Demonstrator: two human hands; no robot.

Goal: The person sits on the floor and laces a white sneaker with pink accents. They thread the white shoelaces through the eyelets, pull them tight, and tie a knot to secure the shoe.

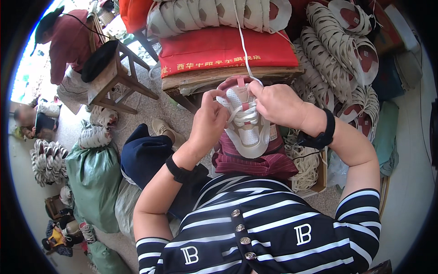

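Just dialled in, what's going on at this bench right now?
A person is lacing a white and pink shoe upper held upright over their lap. The left hand grips its left side and laces, while the right hand pinches a white lace running up from the top. Stacks of similar uppers lie behind, and loose laces sit in a box at the right.

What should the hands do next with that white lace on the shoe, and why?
Probably pull the lace snug. The right hand pinches it at the top of the shoe, where it runs up loose, while the left hand steadies the crossed rows lower down.
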